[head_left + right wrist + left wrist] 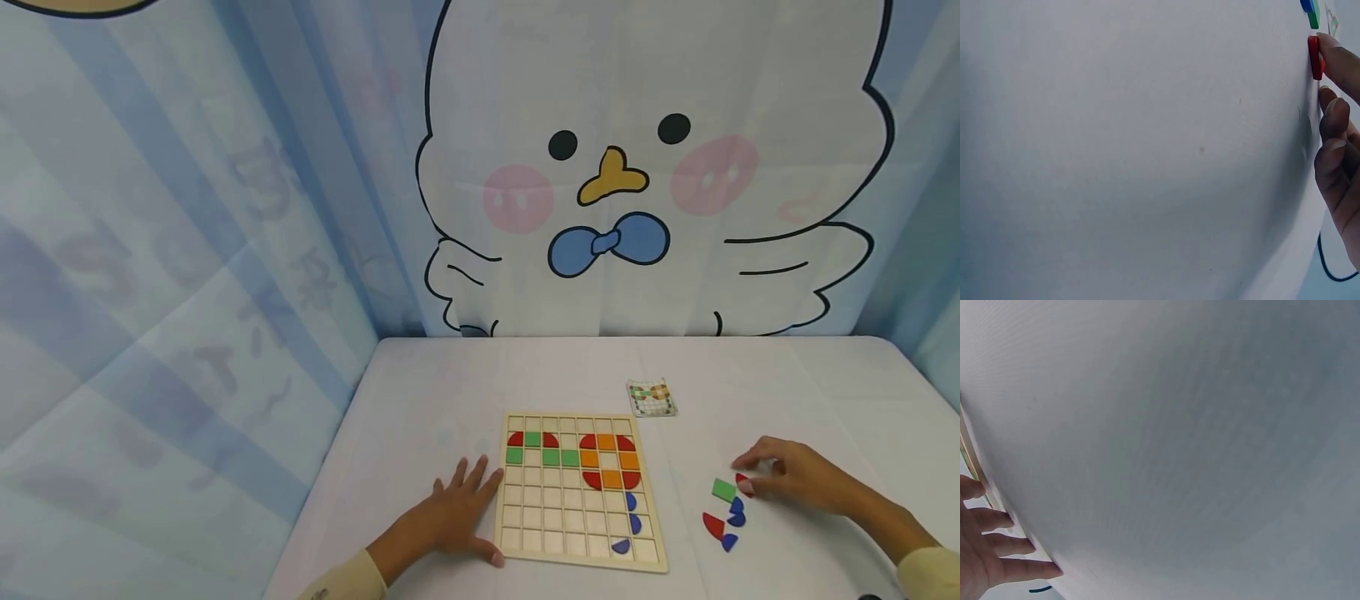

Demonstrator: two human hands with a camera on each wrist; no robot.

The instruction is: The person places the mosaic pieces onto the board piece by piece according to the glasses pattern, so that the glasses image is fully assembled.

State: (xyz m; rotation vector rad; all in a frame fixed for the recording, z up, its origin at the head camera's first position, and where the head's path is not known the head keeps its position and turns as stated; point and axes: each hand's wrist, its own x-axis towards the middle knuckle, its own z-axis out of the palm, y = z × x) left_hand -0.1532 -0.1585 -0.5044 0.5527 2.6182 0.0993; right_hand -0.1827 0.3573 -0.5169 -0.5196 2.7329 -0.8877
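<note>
My left hand [461, 508] lies with fingers spread at the left edge of a wooden grid board [585, 564]; the index finger and thumb reach its rim. On the board sit red quarter-round pieces, green squares [532, 439], orange squares [611, 479] and blue rounded pieces [621, 547]. My right hand [806, 475] is over the table to the right. Its thumb touches a red rounded piece [1314, 57] on the tabletop, with the other fingers bent and apart from it. Beside that piece lie a green tile [723, 490], another red piece [713, 525] and several blue pieces [729, 542].
A small pattern card [651, 398] lies behind the board's far right corner. The white table [435, 383] meets a curtain [600, 300] printed with a cartoon bird at its back edge. A dark cable [1329, 272] shows low in the right wrist view.
</note>
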